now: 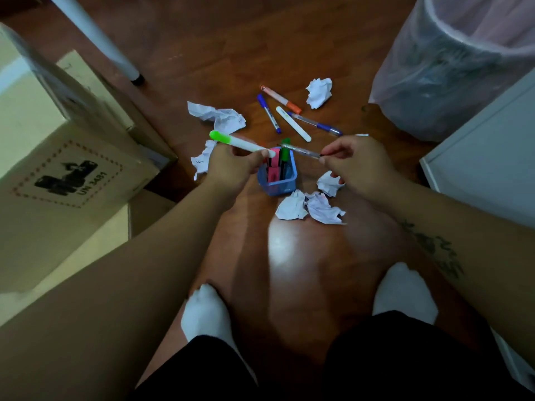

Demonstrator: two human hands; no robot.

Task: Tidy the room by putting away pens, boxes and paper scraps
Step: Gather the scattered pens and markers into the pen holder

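Note:
A small blue pen holder (pixel 278 185) stands on the wooden floor with pink and green markers in it. My left hand (pixel 231 166) grips a white marker with a green cap (pixel 240 143) just left of the holder. My right hand (pixel 356 166) pinches a clear ballpoint pen (pixel 299 151) by its end, its tip over the holder. Beyond lie an orange-capped marker (pixel 280 99), a blue marker (pixel 269 112), a white pen (pixel 293 123) and a blue ballpoint (pixel 317 124). Crumpled paper scraps (pixel 311 208) lie around the holder.
Cardboard boxes (pixel 58 169) stand stacked at the left. A bin lined with a clear bag (pixel 451 68) is at the upper right, a white cabinet (pixel 486 157) at the right. A white table leg (pixel 115 50) stands at the back left. My socked feet (pixel 207 311) are near.

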